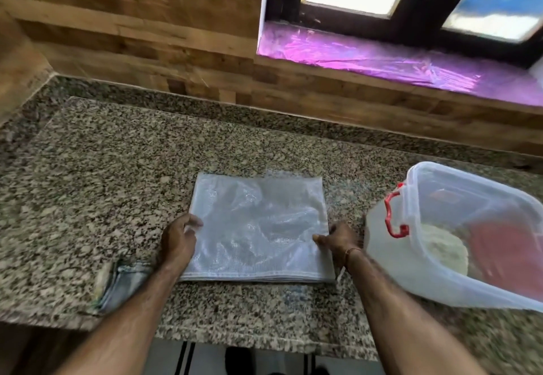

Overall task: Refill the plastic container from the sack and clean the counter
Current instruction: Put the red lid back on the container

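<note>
An empty, flattened translucent white sack (pixel 258 227) lies folded on the speckled granite counter (pixel 117 169). My left hand (pixel 177 239) grips its left edge and my right hand (pixel 340 241) pinches its right edge. To the right stands the clear plastic container (pixel 458 233) with red clip handles, open-topped, holding pale flour-like powder and a reddish shape inside.
A folded grey cloth (pixel 117 285) lies on the counter near its front edge at the left. A wood-panelled wall runs behind the counter. A window sill covered in purple plastic (pixel 382 57) sits above at the back right. The floor shows below the counter's front edge.
</note>
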Demonstrator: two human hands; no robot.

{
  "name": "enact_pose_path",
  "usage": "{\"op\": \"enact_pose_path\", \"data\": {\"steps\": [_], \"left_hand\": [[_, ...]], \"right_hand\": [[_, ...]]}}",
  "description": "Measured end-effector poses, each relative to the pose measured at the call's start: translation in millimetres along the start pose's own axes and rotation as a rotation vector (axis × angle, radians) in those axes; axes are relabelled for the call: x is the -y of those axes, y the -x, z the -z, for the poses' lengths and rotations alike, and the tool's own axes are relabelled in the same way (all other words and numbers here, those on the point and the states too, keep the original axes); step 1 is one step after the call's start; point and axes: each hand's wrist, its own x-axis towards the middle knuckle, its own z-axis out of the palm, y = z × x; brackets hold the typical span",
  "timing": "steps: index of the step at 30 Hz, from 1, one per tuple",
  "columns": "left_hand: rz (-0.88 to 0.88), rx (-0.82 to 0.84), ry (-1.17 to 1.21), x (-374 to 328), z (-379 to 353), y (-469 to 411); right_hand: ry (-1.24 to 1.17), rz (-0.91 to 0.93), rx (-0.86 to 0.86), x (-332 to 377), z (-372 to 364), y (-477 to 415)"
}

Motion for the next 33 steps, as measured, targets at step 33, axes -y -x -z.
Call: {"op": "enact_pose_path", "data": {"steps": [33], "left_hand": [[-0.554, -0.159, -0.007, -347.1, -170.6, 210.0]], "right_hand": [[-0.314, 0.842, -0.546, -59.0, 292.6, 93.5]]}}
